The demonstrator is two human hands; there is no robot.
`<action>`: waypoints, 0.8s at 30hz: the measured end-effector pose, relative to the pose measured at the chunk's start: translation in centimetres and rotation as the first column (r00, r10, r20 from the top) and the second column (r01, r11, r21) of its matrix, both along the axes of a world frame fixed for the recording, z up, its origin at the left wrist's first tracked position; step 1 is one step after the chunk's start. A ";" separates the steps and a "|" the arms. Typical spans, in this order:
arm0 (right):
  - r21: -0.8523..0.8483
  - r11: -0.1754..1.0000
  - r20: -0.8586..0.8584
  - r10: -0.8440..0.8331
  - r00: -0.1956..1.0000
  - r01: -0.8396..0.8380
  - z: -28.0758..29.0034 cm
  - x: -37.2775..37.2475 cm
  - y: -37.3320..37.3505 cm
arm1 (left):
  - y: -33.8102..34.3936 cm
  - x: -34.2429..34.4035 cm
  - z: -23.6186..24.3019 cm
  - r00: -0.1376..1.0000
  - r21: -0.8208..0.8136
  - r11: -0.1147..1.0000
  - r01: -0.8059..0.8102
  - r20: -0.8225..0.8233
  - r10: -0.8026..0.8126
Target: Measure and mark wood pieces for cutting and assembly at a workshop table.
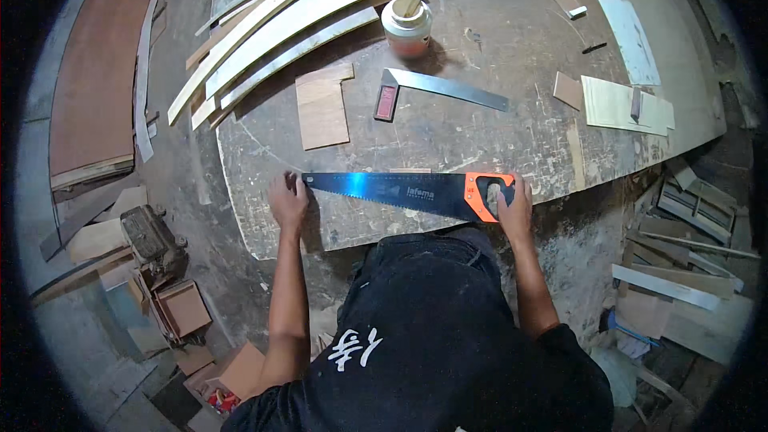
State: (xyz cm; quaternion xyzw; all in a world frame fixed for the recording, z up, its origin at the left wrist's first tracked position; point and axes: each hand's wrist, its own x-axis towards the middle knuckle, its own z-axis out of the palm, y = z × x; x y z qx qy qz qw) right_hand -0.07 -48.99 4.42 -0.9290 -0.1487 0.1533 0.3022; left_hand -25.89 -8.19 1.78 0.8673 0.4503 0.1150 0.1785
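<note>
A handsaw (376,190) with a dark blade and an orange and black handle lies across the near part of the worktable (480,140), its toothed edge toward me. My right hand (516,206) is closed around the handle at the right end. At the narrow tip, the fingers of my left hand (289,200) pinch the blade's end. Just behind the blade a thin wood strip (410,170) shows in part. Farther back lie a try square (448,90) with a metal blade and a notched piece of plywood (322,108).
Long curved wood strips (296,28) are piled at the back left, beside a jar (408,28) with a stick in it. Pale boards (624,104) and a small wood block (568,90) lie at the right. Wood offcuts (180,308) and frames (696,208) crowd the floor.
</note>
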 end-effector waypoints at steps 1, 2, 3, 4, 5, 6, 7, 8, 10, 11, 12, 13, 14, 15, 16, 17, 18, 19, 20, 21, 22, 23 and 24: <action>-0.024 0.999 0.010 -0.021 1.000 0.022 0.0 -0.3 0.0 | -0.5 1.0 0.6 0.994 0.124 0.987 0.100 0.037 -0.105; -0.009 0.999 0.054 -0.047 0.997 0.048 -0.3 -0.7 0.1 | -1.3 2.2 1.6 0.985 0.002 0.985 0.171 0.009 -0.171; -0.014 0.998 0.054 -0.057 0.997 0.058 -0.5 -0.9 -0.1 | -1.9 3.2 1.7 0.983 -0.002 0.983 0.181 0.009 -0.181; 0.014 0.998 0.059 -0.059 0.997 0.059 -0.6 -1.1 0.0 | -2.5 4.0 1.8 0.939 -0.051 0.937 0.345 0.030 -0.344; 0.043 0.998 0.062 -0.056 0.996 0.053 -0.2 -1.2 0.6 | -3.1 4.8 2.1 0.870 -0.094 0.865 0.493 0.057 -0.490; 0.030 0.997 0.040 -0.073 0.997 0.071 0.3 -1.3 0.9 | -3.8 5.5 2.2 0.829 -0.033 0.829 0.558 0.057 -0.556; 0.024 0.997 0.041 -0.077 0.996 0.076 0.3 -1.5 0.9 | -4.6 6.6 2.5 0.780 0.025 0.782 0.623 0.057 -0.623; 0.011 0.997 0.003 -0.080 0.997 0.080 0.1 -1.5 0.7 | -5.0 7.4 2.3 0.779 0.022 0.781 0.624 0.059 -0.624; 0.004 0.998 0.025 -0.069 0.997 0.069 -0.8 -1.7 0.0 | -5.8 9.0 2.0 0.694 -0.040 0.693 0.720 0.056 -0.718; -0.001 0.998 0.024 -0.068 0.997 0.068 -0.7 -1.8 0.1 | -6.2 9.8 2.3 0.674 -0.035 0.674 0.738 0.064 -0.736; -0.018 0.998 0.002 -0.064 0.998 0.064 -0.5 -1.8 0.2 | -6.2 10.4 2.7 0.649 -0.119 0.643 0.756 0.017 -0.760; -0.034 0.998 -0.018 -0.059 0.998 0.058 0.0 -1.7 0.4 | -6.3 11.0 3.0 0.621 -0.201 0.613 0.764 -0.025 -0.783; -0.049 0.996 -0.063 -0.073 0.995 0.070 1.2 -1.8 1.1 | -6.5 11.1 2.8 0.627 -0.203 0.618 0.760 -0.021 -0.779; -0.052 0.997 -0.062 -0.065 0.996 0.062 0.9 -1.9 1.0 | -6.8 11.2 2.6 0.631 -0.189 0.621 0.761 -0.009 -0.776; -0.023 0.998 -0.057 -0.055 0.997 0.054 0.5 -1.9 1.2 | -6.8 11.6 2.7 0.627 -0.172 0.617 0.768 0.006 -0.779; 0.005 0.999 -0.053 -0.045 0.998 0.045 0.2 -1.8 1.2 | -6.9 11.9 2.9 0.627 -0.170 0.616 0.769 0.010 -0.779; -0.016 0.998 -0.048 -0.066 0.997 0.065 -0.1 -1.8 1.1 | -7.0 12.0 3.1 0.608 -0.266 0.578 0.772 0.045 -0.792; -0.014 0.998 -0.049 -0.064 0.997 0.063 -0.1 -1.9 1.4 | -7.0 12.0 3.3 0.595 -0.360 0.533 0.765 0.078 -0.800; -0.028 0.997 -0.045 -0.066 0.997 0.065 -0.2 -1.8 1.7 | -7.2 11.9 2.8 0.618 -0.347 0.556 0.755 0.096 -0.780; -0.042 0.997 -0.042 -0.070 0.997 0.068 -0.2 -1.7 1.8 | -7.1 11.9 2.6 0.619 -0.348 0.556 0.754 0.093 -0.780; -0.061 0.996 -0.017 -0.074 0.997 0.072 -0.5 -1.8 2.1 | -7.1 11.8 2.4 0.644 -0.376 0.572 0.729 0.092 -0.759; -0.061 0.995 -0.023 -0.076 0.997 0.075 -0.7 -1.8 2.2 | -7.1 11.8 2.2 0.669 -0.404 0.587 0.702 0.090 -0.738; -0.043 0.996 -0.043 -0.083 0.996 0.081 -0.8 -1.9 2.2 | -6.9 11.9 1.4 0.673 -0.414 0.580 0.702 0.118 -0.730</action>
